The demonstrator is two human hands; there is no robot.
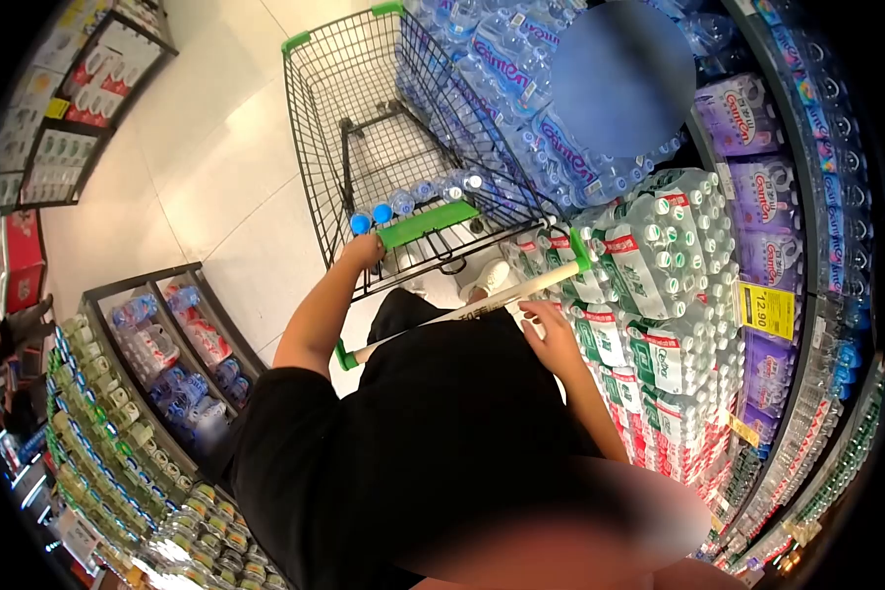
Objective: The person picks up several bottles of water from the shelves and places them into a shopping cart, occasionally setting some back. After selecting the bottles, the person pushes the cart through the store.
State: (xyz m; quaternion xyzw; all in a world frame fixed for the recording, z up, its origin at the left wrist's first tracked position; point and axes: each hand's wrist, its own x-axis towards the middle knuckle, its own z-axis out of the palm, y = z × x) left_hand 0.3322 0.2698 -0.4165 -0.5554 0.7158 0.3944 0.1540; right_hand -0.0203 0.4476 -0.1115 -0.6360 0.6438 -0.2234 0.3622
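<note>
My left hand point(365, 252) is closed at the left end of the green flap point(428, 225) in the shopping cart point(310, 147). Just beyond it stands a bottle with a blue cap point(361, 224); what the fingers grip is hidden. Several bottles point(423, 192) with blue or white caps stand in a row behind the flap. My right hand point(549, 334) is open, its fingers loosely extended near the right part of the pale handlebar point(506, 296), with nothing in it. The handlebar crosses in front of my body.
Shrink-wrapped blue bottle packs point(506, 64) are piled beside the cart's right side. Green-labelled bottle packs point(649, 256) stack up near my right arm. A yellow price tag point(767, 310) hangs on the right shelf. A display rack point(147, 280) stands at left on the tiled floor point(216, 128).
</note>
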